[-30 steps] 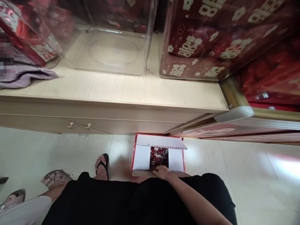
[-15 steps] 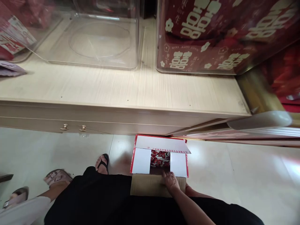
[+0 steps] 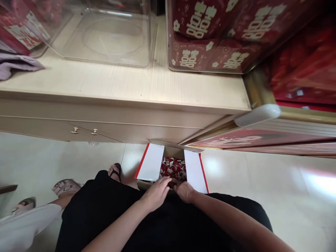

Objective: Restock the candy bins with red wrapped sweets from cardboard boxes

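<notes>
An open cardboard box (image 3: 196,173) with white, red-edged flaps stands on the floor in front of my lap. Small red-and-white wrapped pieces, which look like sweets (image 3: 173,167), fill it. My left hand (image 3: 156,192) is at the near side of the opening, its fingers bent and close together. Facing it from the right, my right hand (image 3: 185,191) has curled fingers. Between the fingertips is something dark and shiny that I cannot make out. The near flap is hidden by my hands and lap.
A pale wooden cabinet (image 3: 118,82) runs across, just beyond the box. On it stand a clear bin (image 3: 112,59) and another bin of dark red packets (image 3: 189,57). Red goods (image 3: 304,70) lie at the right. Another person's sandalled foot (image 3: 67,187) is at the left.
My left hand has come in from out of sight to the box. My right hand has shifted slightly left and down. The far and near flaps have been folded back, showing more of the sweets.
</notes>
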The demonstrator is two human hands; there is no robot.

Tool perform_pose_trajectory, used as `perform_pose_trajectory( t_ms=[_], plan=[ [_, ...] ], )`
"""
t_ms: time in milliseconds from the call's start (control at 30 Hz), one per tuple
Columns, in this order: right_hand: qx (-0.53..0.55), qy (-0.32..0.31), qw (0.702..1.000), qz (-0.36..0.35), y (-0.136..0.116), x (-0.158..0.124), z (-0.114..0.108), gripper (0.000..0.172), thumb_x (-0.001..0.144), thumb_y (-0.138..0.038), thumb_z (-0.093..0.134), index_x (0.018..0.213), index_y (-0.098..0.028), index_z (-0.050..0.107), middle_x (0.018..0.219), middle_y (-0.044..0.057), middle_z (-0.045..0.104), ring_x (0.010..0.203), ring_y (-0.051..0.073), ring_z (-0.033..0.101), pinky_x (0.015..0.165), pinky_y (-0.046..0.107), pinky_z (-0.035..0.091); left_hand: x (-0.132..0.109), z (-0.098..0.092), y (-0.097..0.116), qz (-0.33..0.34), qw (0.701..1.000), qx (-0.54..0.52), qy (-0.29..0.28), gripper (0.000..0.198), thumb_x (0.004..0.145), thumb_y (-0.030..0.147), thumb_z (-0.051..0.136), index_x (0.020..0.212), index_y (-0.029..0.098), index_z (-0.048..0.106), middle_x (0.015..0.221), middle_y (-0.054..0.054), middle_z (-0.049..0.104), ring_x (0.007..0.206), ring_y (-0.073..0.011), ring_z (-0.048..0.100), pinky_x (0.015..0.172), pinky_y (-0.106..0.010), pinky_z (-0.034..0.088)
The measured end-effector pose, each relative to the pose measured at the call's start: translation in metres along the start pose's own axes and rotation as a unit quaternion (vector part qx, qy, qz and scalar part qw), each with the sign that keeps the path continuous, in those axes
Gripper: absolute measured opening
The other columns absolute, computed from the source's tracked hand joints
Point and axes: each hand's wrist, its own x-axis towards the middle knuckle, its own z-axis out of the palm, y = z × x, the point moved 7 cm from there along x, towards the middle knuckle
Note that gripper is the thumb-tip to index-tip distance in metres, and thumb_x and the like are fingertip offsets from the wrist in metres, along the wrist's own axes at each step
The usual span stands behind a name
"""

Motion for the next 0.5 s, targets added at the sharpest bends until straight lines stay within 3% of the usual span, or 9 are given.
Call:
perform_pose_trajectory(
  t_ms=[67, 133, 233, 300, 367, 500],
  plan=[
    [-0.015, -0.006, 1.000, -0.016, -0.019, -0.017, -0.010, 0.025, 0.076, -0.013, 0.054, 0.101, -0.011, 0.058, 0.091, 0.010, 0.067, 0.082, 0.022, 0.064, 0.070, 0.033, 0.052, 0.021, 0.019, 0.013, 0.004, 0.999, -0.006, -0.035, 0.039, 0.088, 0.034, 0.041, 0.126, 0.022, 0.043, 0.128, -0.006, 0.049, 0.116, -0.0191, 0.046, 0.098, -0.042, 0.037],
    [-0.029, -0.003, 0.999, -0.027, -0.038, -0.033, -0.021, 0.032, 0.070, -0.016, 0.060, 0.102, -0.011, 0.057, 0.091, 0.011, 0.067, 0.080, 0.023, 0.065, 0.068, 0.032, 0.052, 0.031, 0.034, 0.016, -0.038, 0.997, 0.005, -0.061, 0.038, 0.086, 0.037, 0.047, 0.118, 0.017, 0.049, 0.119, -0.009, 0.054, 0.103, -0.0202, 0.054, 0.088, -0.044, 0.044],
    [-0.047, 0.016, 0.998, -0.039, -0.062, -0.061, -0.037, 0.034, 0.069, -0.018, 0.059, 0.102, -0.011, 0.056, 0.091, 0.010, 0.067, 0.080, 0.022, 0.065, 0.069, 0.031, 0.052, 0.024, 0.039, 0.009, -0.124, 0.990, 0.039, -0.055, 0.035, 0.083, 0.035, 0.051, 0.113, 0.016, 0.052, 0.118, -0.009, 0.053, 0.104, -0.0212, 0.053, 0.087, -0.045, 0.044],
    [-0.058, 0.025, 0.997, -0.045, -0.073, -0.083, -0.047, 0.031, 0.069, -0.017, 0.058, 0.100, -0.012, 0.056, 0.089, 0.010, 0.068, 0.079, 0.022, 0.065, 0.069, 0.030, 0.051, 0.005, 0.024, 0.001, -0.175, 0.982, 0.063, -0.018, 0.039, 0.082, 0.035, 0.053, 0.116, 0.017, 0.050, 0.127, -0.010, 0.047, 0.115, -0.0250, 0.046, 0.095, -0.051, 0.036],
    [-0.069, 0.032, 0.996, -0.046, -0.082, -0.108, -0.053, 0.030, 0.069, -0.016, 0.057, 0.099, -0.011, 0.056, 0.086, 0.011, 0.068, 0.077, 0.023, 0.065, 0.067, 0.031, 0.051, -0.024, -0.003, -0.013, -0.214, 0.973, 0.076, 0.034, 0.043, 0.081, 0.034, 0.054, 0.120, 0.018, 0.048, 0.135, -0.010, 0.040, 0.123, -0.0284, 0.037, 0.100, -0.056, 0.028],
    [-0.107, 0.067, 0.991, -0.050, -0.102, -0.158, -0.067, 0.026, 0.075, -0.013, 0.047, 0.100, -0.010, 0.054, 0.083, 0.012, 0.067, 0.073, 0.023, 0.065, 0.062, 0.031, 0.048, -0.095, -0.066, -0.050, -0.258, 0.954, 0.066, 0.137, 0.047, 0.082, 0.032, 0.053, 0.126, 0.019, 0.041, 0.134, -0.011, 0.040, 0.117, -0.0264, 0.044, 0.095, -0.052, 0.036]
  ],
)
